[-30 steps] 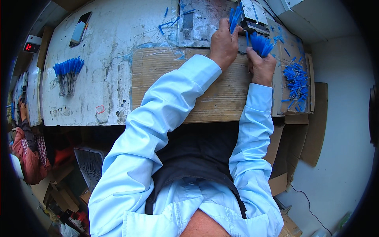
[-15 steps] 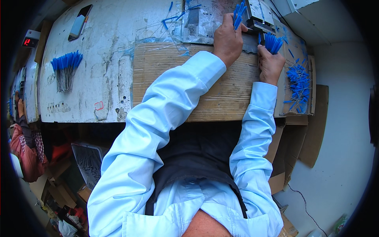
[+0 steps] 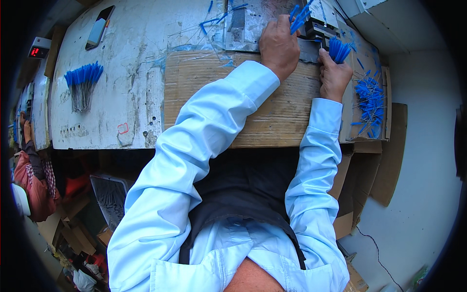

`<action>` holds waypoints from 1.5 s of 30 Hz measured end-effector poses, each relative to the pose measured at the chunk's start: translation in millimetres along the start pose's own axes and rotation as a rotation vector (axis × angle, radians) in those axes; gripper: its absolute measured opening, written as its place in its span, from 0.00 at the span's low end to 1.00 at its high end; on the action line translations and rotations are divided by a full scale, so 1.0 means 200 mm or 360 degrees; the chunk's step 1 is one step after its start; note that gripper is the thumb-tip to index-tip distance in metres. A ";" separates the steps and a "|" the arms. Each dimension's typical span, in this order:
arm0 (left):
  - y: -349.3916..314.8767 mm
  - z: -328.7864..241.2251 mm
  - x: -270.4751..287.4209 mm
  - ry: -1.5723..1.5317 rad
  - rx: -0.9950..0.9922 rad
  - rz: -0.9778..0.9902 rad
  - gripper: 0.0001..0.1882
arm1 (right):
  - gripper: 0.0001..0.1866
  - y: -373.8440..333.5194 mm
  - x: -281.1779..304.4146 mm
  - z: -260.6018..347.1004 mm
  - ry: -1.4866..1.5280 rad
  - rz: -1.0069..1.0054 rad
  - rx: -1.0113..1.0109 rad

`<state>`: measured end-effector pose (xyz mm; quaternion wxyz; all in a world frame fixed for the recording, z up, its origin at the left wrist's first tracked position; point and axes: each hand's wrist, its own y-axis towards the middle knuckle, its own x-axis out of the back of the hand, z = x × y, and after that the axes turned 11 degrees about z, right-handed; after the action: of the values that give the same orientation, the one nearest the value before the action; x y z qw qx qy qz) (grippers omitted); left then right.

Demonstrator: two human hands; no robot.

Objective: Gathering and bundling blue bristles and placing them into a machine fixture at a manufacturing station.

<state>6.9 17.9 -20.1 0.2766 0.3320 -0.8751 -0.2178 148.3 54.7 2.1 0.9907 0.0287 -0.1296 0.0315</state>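
Several thin blue-tipped wire brushes (image 3: 300, 19) stick up out of my left hand (image 3: 279, 47), its fingers closed around them beside a metal plate (image 3: 242, 30). A thicker bundle of the same blue brushes (image 3: 339, 50) rises from my right hand (image 3: 335, 77), which is closed on their wire stems. Between and beyond both hands sits a small black and metal fixture (image 3: 321, 30). My right thumb and fingertips are close to its near end; I cannot tell whether they touch it. The left fingertips are mostly hidden behind the hand.
A fanned pile of blue brushes (image 3: 83, 80) and a phone (image 3: 99, 28) lie on the worn white table at left. Loose brushes (image 3: 369, 100) fill a cardboard tray at right. Cardboard (image 3: 204, 97) covers the table before me. A person's hand (image 3: 26, 130) shows at far left.
The brushes in my left hand have tilted to the right and spread. My left hand has shifted slightly left, and the right-hand bundle has moved a little to the right.
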 end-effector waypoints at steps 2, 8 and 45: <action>0.01 -0.01 0.01 0.0161 -0.0108 -0.0024 0.06 | 0.08 0.01 -0.02 -0.01 0.0055 -0.0039 0.0057; -0.01 0.07 0.02 0.0302 -0.0181 0.0224 0.07 | 0.08 0.01 -0.04 -0.04 0.0278 0.0099 -0.0101; -0.10 0.06 -0.05 0.0418 -0.0329 0.1163 0.14 | 0.22 1.14 0.39 -0.71 0.0280 -0.0186 0.0260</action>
<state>16.2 13.4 -44.1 0.4772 -0.0056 -0.8663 -0.1476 243.9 294.6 -104.3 0.9927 0.1138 -0.0375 -0.0134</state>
